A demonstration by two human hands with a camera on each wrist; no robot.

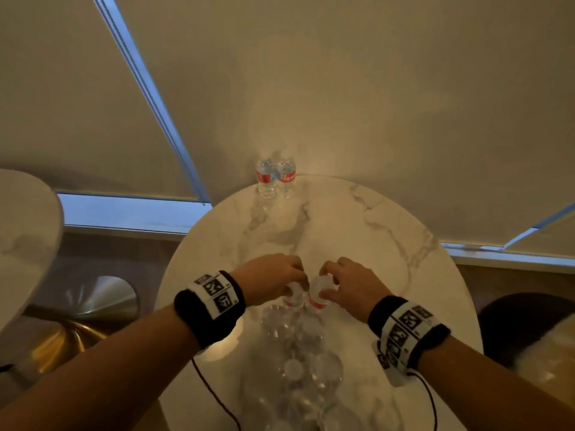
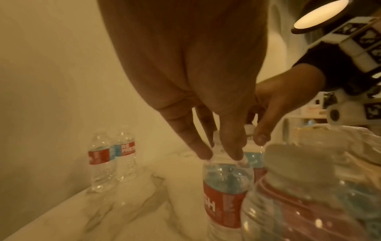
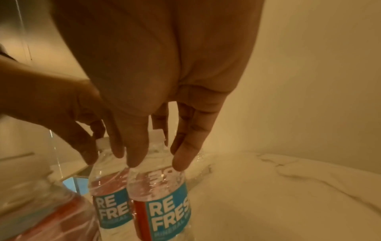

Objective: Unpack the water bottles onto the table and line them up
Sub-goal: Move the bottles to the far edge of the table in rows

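Two clear water bottles with red and blue labels stand side by side in the middle of the round marble table (image 1: 357,231). My left hand (image 1: 294,283) grips the top of the left bottle (image 2: 225,182), fingers (image 2: 203,154) curled down over its shoulder. My right hand (image 1: 325,284) grips the top of the right bottle (image 3: 163,205) the same way. Two more bottles (image 1: 275,177) stand together at the table's far edge. The plastic-wrapped pack of bottles (image 1: 295,362) lies just in front of my hands, close to me.
A wall with drawn blinds (image 1: 373,88) rises right behind the far edge. A second round table (image 1: 25,237) and a gold pedestal base (image 1: 62,337) are at the left. Bare marble lies between my hands and the far bottles.
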